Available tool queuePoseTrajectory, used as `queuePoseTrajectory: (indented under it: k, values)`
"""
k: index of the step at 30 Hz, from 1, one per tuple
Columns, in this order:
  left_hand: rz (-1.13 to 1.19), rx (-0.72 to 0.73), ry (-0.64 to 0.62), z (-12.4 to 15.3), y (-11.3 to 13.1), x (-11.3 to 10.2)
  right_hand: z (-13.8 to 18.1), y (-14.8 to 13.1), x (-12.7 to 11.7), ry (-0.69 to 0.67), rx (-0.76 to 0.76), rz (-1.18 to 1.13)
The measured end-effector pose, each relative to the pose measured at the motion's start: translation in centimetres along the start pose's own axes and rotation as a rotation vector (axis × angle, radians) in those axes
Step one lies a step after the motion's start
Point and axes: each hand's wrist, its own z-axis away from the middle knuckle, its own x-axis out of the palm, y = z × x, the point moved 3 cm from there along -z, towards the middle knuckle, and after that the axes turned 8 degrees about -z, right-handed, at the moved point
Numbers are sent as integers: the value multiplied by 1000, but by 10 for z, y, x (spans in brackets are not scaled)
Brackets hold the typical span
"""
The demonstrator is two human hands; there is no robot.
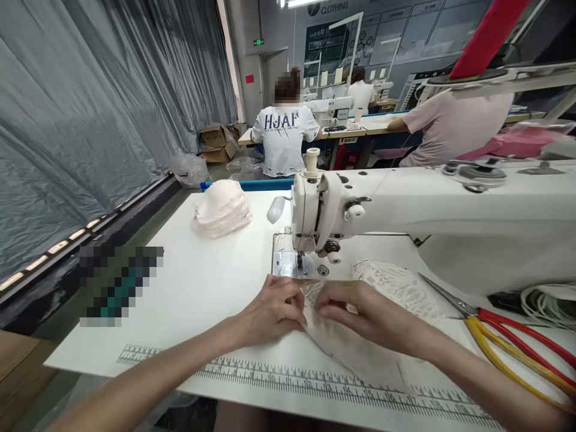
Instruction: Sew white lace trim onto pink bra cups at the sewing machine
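A pale cream fabric piece (355,348) with a lacy part lies on the white table, just in front of the sewing machine's needle area (300,263). At its left edge my left hand (276,307) is closed, thumb and fingers pinching the cloth. My right hand (360,306) is closed on the same piece from the right, its fingers curled downward and partly hidden. Behind the right hand spreads white lace fabric (391,285); whether it joins the piece I hold, I cannot tell.
The white sewing machine (387,201) spans the right side. Scissors (486,324) with red and yellow handles lie right of my right hand. A stack of pale fabric cups (224,209) stands back left. A printed ruler (288,375) runs along the front edge. Co-workers sit beyond.
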Motion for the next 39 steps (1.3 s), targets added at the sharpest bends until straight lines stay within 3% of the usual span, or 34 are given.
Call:
queuePoseTrajectory:
  k: [4,9,15,21,26,33,39]
  values:
    - [-139,12,-44,12,0,-10,-13,17,15,202,-35,247]
    - [-206,-23,-108,24,-3,-9,-19,22,25,246,-51,400]
    - [-251,37,-143,23,-1,-12,-20,22,32,353,-146,388]
    - [-338,113,-100,27,-1,-10,-4,12,35,244,-204,312]
    - [-374,116,-81,31,-2,-5,-17,15,26,293,-96,178]
    - [-348,108,-74,30,-3,-5,-40,34,29,233,71,326]
    - [-319,94,-49,30,-4,-4,-41,35,30,207,99,388]
